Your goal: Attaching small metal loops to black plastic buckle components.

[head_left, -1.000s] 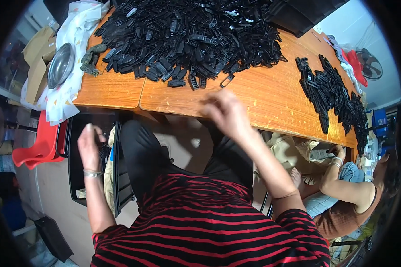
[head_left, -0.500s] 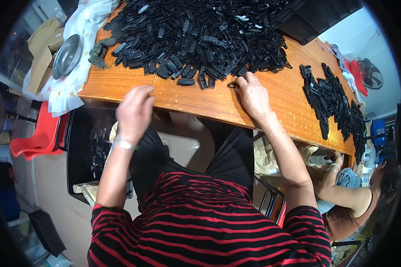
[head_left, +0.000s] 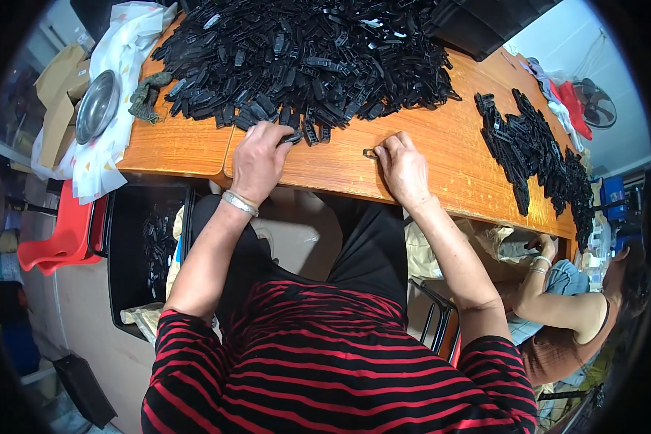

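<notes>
A big heap of small black plastic parts (head_left: 296,58) covers the far middle of the wooden table (head_left: 441,137). At the heap's near edge, my left hand (head_left: 259,163) has its fingers closed on an oval black plastic piece (head_left: 294,137). To the right, my right hand (head_left: 405,170) pinches a small black plastic frame (head_left: 369,153) at the table surface, close to the front edge. A few loose parts (head_left: 317,133) lie between the two hands. My fingertips partly hide both held pieces.
A smaller pile of black parts (head_left: 517,148) runs along the table's right side. A black bin (head_left: 146,246) holding some parts stands below left. A metal bowl (head_left: 98,107) rests on white sheeting at far left. Another person (head_left: 564,318) sits at right.
My left hand has moved up and right from the table's front edge to the heap and closed on a piece. My right hand has drawn slightly toward me with the small frame.
</notes>
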Available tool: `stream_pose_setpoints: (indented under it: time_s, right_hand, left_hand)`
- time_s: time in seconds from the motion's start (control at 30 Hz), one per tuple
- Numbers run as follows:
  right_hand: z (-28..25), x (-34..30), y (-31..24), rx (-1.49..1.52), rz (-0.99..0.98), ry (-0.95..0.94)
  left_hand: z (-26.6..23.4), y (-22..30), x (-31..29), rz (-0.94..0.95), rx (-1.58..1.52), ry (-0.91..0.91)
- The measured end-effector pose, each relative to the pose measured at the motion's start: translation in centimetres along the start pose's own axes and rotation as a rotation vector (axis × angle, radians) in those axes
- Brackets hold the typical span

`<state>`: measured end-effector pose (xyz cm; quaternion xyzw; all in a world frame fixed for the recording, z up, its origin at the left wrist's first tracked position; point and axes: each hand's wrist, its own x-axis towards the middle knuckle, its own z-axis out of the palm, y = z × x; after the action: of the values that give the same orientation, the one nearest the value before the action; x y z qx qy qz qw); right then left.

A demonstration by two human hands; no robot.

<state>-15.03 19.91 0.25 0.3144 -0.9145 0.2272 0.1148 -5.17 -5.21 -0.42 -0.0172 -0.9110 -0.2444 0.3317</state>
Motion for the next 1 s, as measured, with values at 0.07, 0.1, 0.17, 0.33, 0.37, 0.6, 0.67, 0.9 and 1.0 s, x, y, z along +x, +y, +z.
stream_pose_setpoints:
  time_s: [0.07, 0.1, 0.17, 0.33, 0.37, 0.6, 0.67, 0.9, 1.0]
  right_hand:
    - [-0.2, 0.0, -0.1, -0.004, 0.029, 0.01]
    - [-0.5, -0.1, -0.2, 0.034, 0.012, 0.007]
    - [-1.3, -0.4, -0.3, 0.071, -0.006, 0.003]
    - [-2.3, -1.3, -0.4, 0.06, -0.093, -0.107]
    - [-2.3, -1.4, -0.7, 0.046, -0.085, -0.115]
    - [-2.1, -0.8, -7.6, 0.457, -0.114, 0.038]
    - [-1.5, -0.8, -8.3, 0.494, -0.151, 0.056]
    - [-0.9, -2.4, -9.5, 0.704, -0.054, 0.014]
    - [-0.8, -2.5, -9.3, 0.742, -0.014, -0.022]
  left_hand:
    - [-0.2, 0.0, -0.4, -0.021, -0.102, 0.036]
    - [-0.6, 0.2, -0.5, -0.218, -0.239, -0.025]
    - [-1.0, 0.1, -0.9, -0.417, -0.378, -0.085]
    - [-1.6, 0.7, -1.5, -0.867, -1.229, -0.079]
    - [-1.5, 0.9, -1.7, -0.85, -1.239, -0.123]
    - [-1.4, 4.6, -1.5, -0.675, -1.249, -0.217]
    - [-1.4, 5.0, -1.6, -0.621, -1.293, -0.208]
    - [-1.0, 5.0, -2.8, -0.614, -1.514, -0.127]
    - [-0.9, 5.8, -2.9, -0.614, -1.527, -0.08]
